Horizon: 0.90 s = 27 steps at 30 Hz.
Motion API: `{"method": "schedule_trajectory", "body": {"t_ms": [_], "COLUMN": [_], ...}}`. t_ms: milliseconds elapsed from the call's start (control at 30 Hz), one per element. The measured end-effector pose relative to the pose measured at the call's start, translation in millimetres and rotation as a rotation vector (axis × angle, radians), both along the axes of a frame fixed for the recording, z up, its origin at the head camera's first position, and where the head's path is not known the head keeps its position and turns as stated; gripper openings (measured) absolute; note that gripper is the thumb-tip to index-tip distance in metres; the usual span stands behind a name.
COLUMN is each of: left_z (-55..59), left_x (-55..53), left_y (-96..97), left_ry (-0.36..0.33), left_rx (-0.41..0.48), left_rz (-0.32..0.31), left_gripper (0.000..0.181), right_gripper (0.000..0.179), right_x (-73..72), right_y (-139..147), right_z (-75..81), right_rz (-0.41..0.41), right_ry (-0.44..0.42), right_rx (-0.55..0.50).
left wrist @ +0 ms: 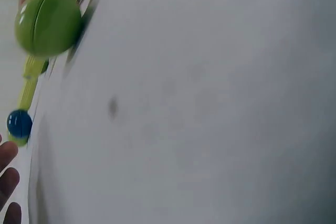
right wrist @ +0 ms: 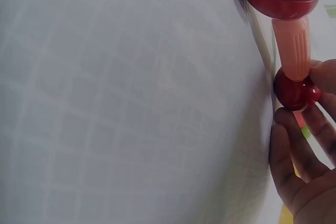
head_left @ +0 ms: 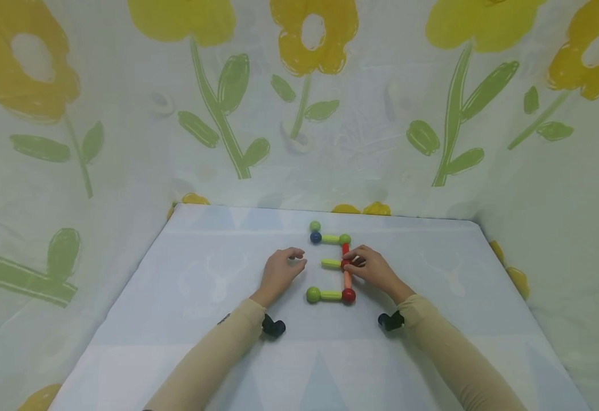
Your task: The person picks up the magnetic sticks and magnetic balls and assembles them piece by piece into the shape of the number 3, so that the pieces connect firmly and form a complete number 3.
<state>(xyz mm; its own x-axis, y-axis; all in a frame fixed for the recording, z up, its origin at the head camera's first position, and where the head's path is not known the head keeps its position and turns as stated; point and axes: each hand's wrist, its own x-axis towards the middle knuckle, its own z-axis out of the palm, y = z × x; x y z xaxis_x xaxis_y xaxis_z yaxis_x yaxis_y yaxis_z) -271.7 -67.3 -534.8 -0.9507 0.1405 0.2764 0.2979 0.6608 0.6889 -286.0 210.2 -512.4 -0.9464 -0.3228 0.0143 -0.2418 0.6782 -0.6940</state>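
On the table lies a figure of rods and balls. Its right side runs from a green ball (head_left: 345,239) through a red rod (head_left: 345,249), a red middle ball (right wrist: 294,90) and an orange rod (right wrist: 294,48) to a red ball (head_left: 348,295) at the near corner. My right hand (head_left: 375,268) pinches the middle ball between thumb and fingers. From that ball a yellow-green rod (head_left: 331,264) points left with a free end. Left of this end, my left hand (head_left: 281,273) hovers with loosely bent fingers, holding nothing. A green ball (left wrist: 48,23) ends the near rod.
At the far left end of the figure a blue ball (head_left: 316,237) touches another green ball (head_left: 315,226). The white table (head_left: 196,285) meets a flowered cloth wall (head_left: 356,148) behind. Black wrist cameras sit on both sleeves.
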Motion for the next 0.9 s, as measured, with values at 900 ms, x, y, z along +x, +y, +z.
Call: {"method": "schedule_trajectory", "body": {"t_ms": [900], "left_z": [9.5], "left_x": [-57.2], "left_y": [-20.5], "left_ry": [-0.011], "left_rx": [-0.108], "left_rz": [0.109], "left_gripper": [0.037], "right_gripper": [0.025], "right_x": [1.5], "right_y": [-1.1], "right_z": [-5.1], "right_rz": [-0.048], "right_ry": [-0.006], "right_rx": [-0.053]}}
